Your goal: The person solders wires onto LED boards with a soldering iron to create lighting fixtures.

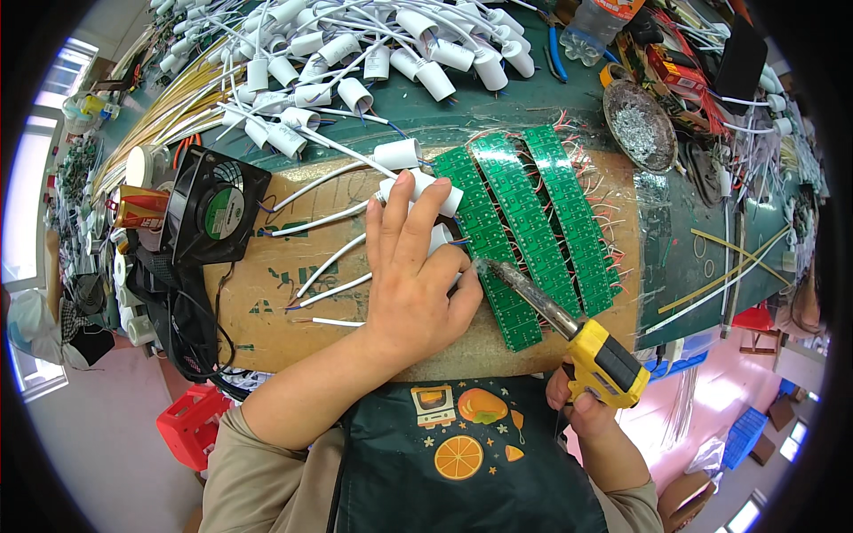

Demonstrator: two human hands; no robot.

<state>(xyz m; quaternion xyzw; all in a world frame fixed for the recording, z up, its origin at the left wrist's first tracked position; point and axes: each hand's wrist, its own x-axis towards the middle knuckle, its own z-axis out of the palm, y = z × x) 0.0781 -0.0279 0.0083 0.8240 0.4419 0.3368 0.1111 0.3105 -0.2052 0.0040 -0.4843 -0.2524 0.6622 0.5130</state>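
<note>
My left hand (418, 275) lies over a row of white cylindrical lamp sockets (397, 154) with white cables. Two fingertips rest on one socket, while thumb and forefinger close around another at the board's edge, mostly hidden by the hand. In my right hand (582, 404) is a yellow-and-black soldering gun (609, 364), gripped by its handle. Its metal barrel slants up and left, and the tip meets the left edge of the nearest green circuit board strip (484, 222), close to my left fingertips. Two more green strips (573, 209) lie alongside, with thin red wires around them.
A brown board (293, 342) lies under the work. On its left stands a black fan (218, 206). Many white sockets (338, 49) are heaped at the back. A round metal dish (640, 129) of silvery bits sits back right, near a plastic bottle (591, 31).
</note>
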